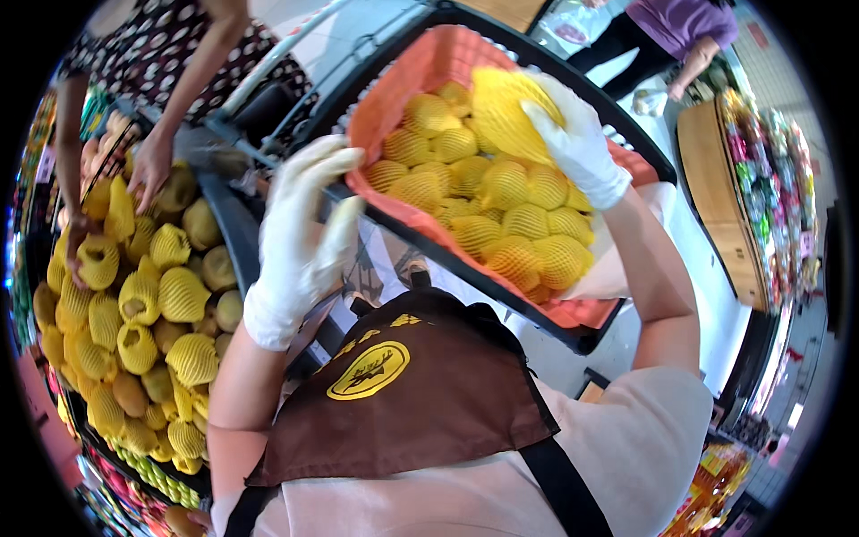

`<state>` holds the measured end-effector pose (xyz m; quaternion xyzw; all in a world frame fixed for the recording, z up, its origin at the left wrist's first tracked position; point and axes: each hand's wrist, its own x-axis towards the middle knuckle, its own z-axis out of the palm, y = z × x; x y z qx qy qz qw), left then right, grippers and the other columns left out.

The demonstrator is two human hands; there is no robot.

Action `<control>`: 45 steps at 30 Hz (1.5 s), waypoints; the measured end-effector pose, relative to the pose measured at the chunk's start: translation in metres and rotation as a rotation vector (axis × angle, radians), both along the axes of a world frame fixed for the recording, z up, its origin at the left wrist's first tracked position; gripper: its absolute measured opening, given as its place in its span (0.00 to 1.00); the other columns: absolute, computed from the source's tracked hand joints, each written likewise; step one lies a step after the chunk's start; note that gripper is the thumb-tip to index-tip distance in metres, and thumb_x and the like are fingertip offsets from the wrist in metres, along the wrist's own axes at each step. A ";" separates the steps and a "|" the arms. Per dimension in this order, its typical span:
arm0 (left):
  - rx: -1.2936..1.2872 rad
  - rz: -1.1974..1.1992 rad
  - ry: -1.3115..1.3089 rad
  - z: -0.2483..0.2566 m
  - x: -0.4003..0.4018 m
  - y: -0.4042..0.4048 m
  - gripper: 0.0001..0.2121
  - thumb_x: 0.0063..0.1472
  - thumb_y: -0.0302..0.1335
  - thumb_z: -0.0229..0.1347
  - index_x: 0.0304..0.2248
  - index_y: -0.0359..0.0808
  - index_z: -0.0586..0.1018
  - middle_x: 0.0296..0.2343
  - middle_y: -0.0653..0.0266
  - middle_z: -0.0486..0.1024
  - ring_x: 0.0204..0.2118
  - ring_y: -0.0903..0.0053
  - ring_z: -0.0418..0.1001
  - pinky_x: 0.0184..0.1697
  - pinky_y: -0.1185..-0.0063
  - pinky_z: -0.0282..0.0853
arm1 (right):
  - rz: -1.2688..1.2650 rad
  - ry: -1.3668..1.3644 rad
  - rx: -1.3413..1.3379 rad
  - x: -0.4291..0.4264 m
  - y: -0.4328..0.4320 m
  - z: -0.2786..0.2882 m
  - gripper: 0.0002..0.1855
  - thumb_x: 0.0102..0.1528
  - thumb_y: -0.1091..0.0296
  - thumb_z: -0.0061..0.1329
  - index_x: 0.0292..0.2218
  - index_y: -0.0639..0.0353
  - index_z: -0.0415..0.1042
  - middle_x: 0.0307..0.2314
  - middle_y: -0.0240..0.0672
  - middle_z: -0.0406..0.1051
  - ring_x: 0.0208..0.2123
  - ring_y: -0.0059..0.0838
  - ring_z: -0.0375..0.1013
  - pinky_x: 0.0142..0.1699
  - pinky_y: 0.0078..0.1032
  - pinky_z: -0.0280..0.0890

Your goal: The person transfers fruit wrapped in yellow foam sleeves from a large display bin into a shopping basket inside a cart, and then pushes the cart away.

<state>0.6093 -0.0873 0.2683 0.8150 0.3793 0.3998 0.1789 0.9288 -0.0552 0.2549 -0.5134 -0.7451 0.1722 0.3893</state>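
My right hand [577, 141], in a white glove, grips a fruit in a yellow foam net [507, 111] above the far side of a crate. The crate has an orange-red lining [456, 50] and a dark rim, and holds many fruits in yellow foam nets [527, 221]. White-gloved too, my left hand [298, 235] is raised at the crate's near left corner with its fingers apart, holding nothing. A large heap of brown fruits, many in yellow foam nets [184, 295], lies on the stand at the left.
A person in a spotted dress [194, 54] reaches both hands into the heap. Beside them are a shopping cart's bars [288, 60]. At the upper right walks a person in a purple top [688, 27] with a bag. A wooden display [718, 201] with packaged goods stands at the right.
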 end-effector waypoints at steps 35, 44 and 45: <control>-0.291 0.310 -0.738 0.032 -0.157 -0.047 0.42 0.33 0.33 0.69 0.50 0.35 0.62 0.45 0.59 0.61 0.51 0.70 0.60 0.56 0.74 0.55 | 0.428 -1.335 -1.044 0.037 -0.080 -0.070 0.26 0.50 0.51 0.50 0.43 0.63 0.68 0.39 0.44 0.71 0.40 0.37 0.72 0.45 0.31 0.67; 0.373 1.923 0.040 0.060 -0.467 -0.142 0.45 0.41 0.38 0.66 0.54 0.27 0.55 0.49 0.41 0.60 0.52 0.57 0.60 0.56 0.68 0.56 | -0.148 0.151 -1.143 0.087 -0.023 -0.028 0.28 0.52 0.48 0.47 0.47 0.60 0.66 0.42 0.39 0.69 0.44 0.33 0.69 0.49 0.35 0.64; 0.299 2.000 0.120 0.053 -0.498 -0.143 0.46 0.43 0.41 0.65 0.55 0.28 0.54 0.51 0.37 0.57 0.55 0.53 0.56 0.58 0.66 0.52 | -0.168 0.422 -1.014 0.094 -0.021 -0.029 0.29 0.53 0.48 0.46 0.48 0.59 0.65 0.43 0.38 0.68 0.45 0.34 0.68 0.49 0.36 0.63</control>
